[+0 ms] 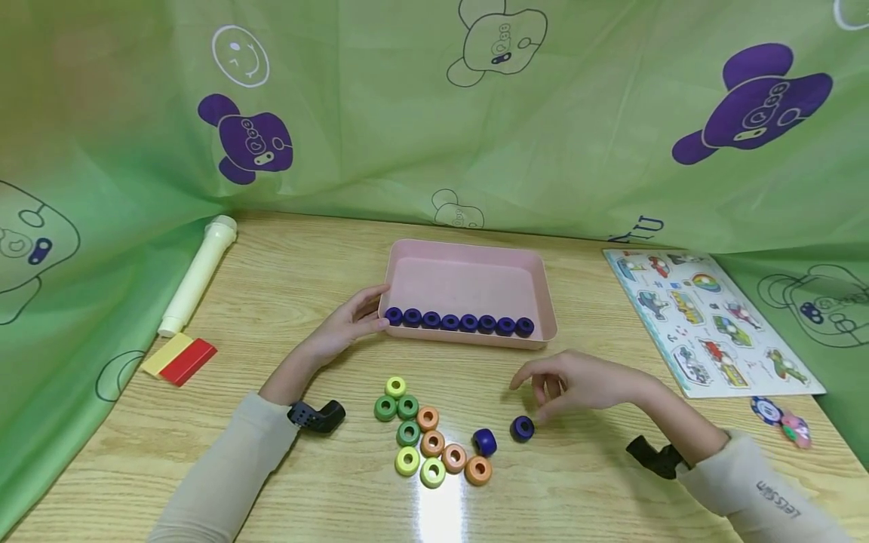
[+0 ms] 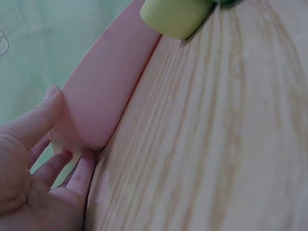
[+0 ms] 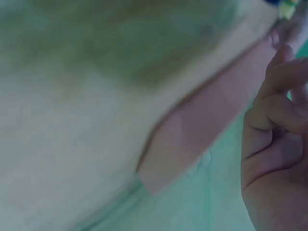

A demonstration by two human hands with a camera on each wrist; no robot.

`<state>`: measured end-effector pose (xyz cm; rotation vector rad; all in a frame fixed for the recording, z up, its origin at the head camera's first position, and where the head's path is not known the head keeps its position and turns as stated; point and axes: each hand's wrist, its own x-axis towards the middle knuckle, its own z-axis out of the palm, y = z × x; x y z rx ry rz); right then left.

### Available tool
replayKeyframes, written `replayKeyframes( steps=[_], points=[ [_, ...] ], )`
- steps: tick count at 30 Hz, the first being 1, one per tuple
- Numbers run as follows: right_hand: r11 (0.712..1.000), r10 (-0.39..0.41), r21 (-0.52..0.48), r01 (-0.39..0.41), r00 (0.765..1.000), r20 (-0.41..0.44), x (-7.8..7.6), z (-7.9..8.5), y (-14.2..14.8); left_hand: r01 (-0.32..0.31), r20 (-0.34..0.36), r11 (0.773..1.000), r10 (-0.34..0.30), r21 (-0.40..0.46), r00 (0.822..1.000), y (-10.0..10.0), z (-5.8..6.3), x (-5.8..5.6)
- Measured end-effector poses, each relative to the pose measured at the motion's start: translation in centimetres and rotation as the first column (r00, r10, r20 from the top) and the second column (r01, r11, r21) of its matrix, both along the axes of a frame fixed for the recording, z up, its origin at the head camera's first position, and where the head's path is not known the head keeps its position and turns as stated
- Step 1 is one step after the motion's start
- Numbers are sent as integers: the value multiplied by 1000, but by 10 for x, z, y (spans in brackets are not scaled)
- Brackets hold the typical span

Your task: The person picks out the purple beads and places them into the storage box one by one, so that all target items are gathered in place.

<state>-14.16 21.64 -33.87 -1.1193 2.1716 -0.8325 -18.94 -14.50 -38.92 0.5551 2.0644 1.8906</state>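
Observation:
My left hand (image 1: 342,326) holds the left end of a shallow pink tray (image 1: 468,283), its thumb at the near corner; the left wrist view shows the fingers against the tray's outer wall (image 2: 98,91). Several dark blue beads (image 1: 449,323) form a row along the tray's near inside wall. Over the table, my right hand (image 1: 577,381) has loosely bent fingers with nothing between them. Just below its fingertips lies a dark blue bead (image 1: 522,428), hole upward. Another blue bead (image 1: 485,442) rests on its side to the left.
Left of the blue beads cluster orange beads (image 1: 432,443), green beads (image 1: 408,433) and yellow beads (image 1: 407,461). A picture puzzle board (image 1: 713,324) lies right, beside small round pieces (image 1: 767,410). At left are a pale microphone-shaped stick (image 1: 199,275) and a red-and-yellow piece (image 1: 188,362).

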Motion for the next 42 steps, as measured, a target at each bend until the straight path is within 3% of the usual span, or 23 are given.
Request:
replayKeyframes(
  steps=[6,11,16,22,28,35,42],
  points=[
    [996,83,-22,-81,984,154,5,-14,-4,6,-4,1000,-6,5,1000,-1,-2,-1],
    [991,136,-49,-128,965,226,6,-22,-7,10,0,1000,-10,16,1000,-1,-1,-1],
    [988,157,-34,-153,959,237,7,-27,-10,9,1,1000,-9,10,1000,0,-1,-1],
    [989,148,-10,-149,973,178,7,-23,-14,4,0,1000,-4,5,1000,-1,-2,0],
    [997,79,-24,-77,990,119,1,-18,-21,-3,-4,1000,3,-12,1000,-1,0,1],
    [989,-10,-148,19,998,60,-11,-18,-40,0,2,1000,0,4,1000,0,1,1],
    [956,-171,-235,173,985,27,-18,5,-70,0,13,1000,0,15,1000,1,1,1]
  ],
)
